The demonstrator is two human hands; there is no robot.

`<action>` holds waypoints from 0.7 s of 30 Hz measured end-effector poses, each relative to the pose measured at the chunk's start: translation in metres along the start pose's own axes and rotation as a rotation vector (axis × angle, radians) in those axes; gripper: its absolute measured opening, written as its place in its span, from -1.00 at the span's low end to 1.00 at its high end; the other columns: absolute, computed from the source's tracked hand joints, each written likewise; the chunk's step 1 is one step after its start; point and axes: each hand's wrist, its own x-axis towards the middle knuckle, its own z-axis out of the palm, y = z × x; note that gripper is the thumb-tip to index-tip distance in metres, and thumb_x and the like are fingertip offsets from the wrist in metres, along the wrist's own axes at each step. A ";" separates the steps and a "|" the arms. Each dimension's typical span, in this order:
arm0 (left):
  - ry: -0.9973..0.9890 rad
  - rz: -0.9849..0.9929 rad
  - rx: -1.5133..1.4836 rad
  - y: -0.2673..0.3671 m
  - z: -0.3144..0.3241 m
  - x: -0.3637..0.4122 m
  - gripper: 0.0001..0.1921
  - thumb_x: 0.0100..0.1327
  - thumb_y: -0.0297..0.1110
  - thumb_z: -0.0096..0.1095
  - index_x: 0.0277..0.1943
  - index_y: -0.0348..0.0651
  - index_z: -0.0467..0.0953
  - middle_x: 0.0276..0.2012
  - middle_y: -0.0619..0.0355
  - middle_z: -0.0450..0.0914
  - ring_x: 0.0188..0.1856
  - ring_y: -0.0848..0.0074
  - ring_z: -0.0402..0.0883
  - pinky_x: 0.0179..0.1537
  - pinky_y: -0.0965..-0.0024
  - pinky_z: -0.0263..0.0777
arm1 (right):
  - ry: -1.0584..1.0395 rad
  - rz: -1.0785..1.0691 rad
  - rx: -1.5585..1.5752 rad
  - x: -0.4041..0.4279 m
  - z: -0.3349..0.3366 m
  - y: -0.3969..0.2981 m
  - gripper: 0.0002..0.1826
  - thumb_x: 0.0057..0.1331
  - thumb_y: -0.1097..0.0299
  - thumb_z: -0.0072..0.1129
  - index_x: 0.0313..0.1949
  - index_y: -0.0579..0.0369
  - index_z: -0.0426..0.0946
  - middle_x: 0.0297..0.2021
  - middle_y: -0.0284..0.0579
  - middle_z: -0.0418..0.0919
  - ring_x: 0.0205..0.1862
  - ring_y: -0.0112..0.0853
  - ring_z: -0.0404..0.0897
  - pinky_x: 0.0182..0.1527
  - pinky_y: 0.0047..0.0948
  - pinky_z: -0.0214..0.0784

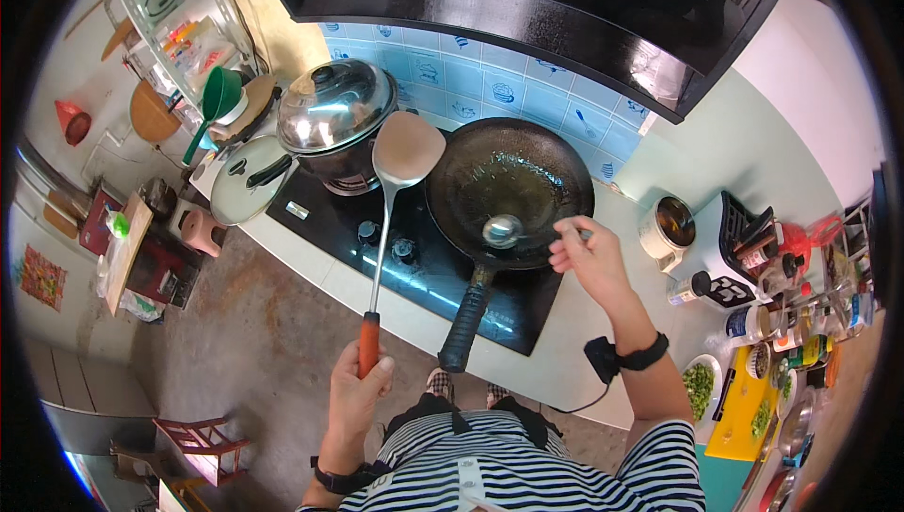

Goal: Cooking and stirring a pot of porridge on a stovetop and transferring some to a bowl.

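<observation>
My left hand (359, 378) grips the orange handle of a metal wok spatula (408, 148), its broad blade raised between a covered pot and a wok. The dark wok (519, 152) rests on the black glass cooktop, its wrapped handle pointing towards me, with a little oily liquid inside. Over the wok's right rim, my right hand (586, 254) closes its fingers on a spoon or small ladle, whose shiny round bowl (502, 231) is low over the wok's near side. The fingers partly cover its handle.
A lidded pot (335, 116) and a glass lid (248, 180) stand left of the wok. To the right are a mug of dark liquid (664, 229), a knife holder, seasoning jars (747, 323), a plate of chopped greens (699, 388) and a yellow cutting board (738, 416). A black range hood hangs above.
</observation>
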 end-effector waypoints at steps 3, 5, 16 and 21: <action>-0.020 -0.033 0.029 0.005 0.010 0.002 -0.75 0.35 -0.38 0.31 -0.03 -0.25 0.42 -0.48 0.27 0.41 -0.52 0.65 0.36 -0.47 0.57 0.25 | 0.009 -0.013 0.105 0.027 0.016 0.026 -0.74 0.50 0.30 0.06 0.00 0.23 0.53 -0.36 -0.13 0.62 -0.39 -0.49 0.62 -0.34 -0.51 0.53; -0.050 -0.035 0.031 0.006 0.014 0.003 -0.75 0.35 -0.37 0.31 -0.02 -0.25 0.43 -0.48 0.27 0.41 -0.52 0.65 0.37 -0.47 0.57 0.25 | 0.098 -0.154 0.102 0.044 0.021 0.048 -0.71 0.49 0.26 0.10 0.04 0.20 0.53 -0.35 -0.15 0.62 -0.37 -0.55 0.61 -0.29 -0.54 0.54; -0.060 -0.043 -0.030 0.003 0.012 -0.001 -0.74 0.33 -0.47 0.30 0.00 -0.26 0.40 -0.45 0.28 0.41 -0.51 0.68 0.36 -0.47 0.57 0.24 | 0.060 -0.340 -0.306 0.018 -0.038 0.047 -0.69 0.50 0.34 0.03 0.10 0.26 0.52 -0.24 0.01 0.65 -0.24 -0.29 0.68 -0.14 -0.37 0.55; -0.042 -0.021 0.011 0.006 0.007 -0.001 -0.77 0.34 -0.48 0.27 -0.02 -0.27 0.41 -0.46 0.28 0.43 -0.51 0.68 0.38 -0.46 0.59 0.24 | -0.054 -0.065 0.074 0.022 -0.019 0.038 -0.69 0.52 0.29 0.00 0.07 0.27 0.52 -0.28 -0.05 0.63 -0.32 -0.37 0.68 -0.23 -0.45 0.61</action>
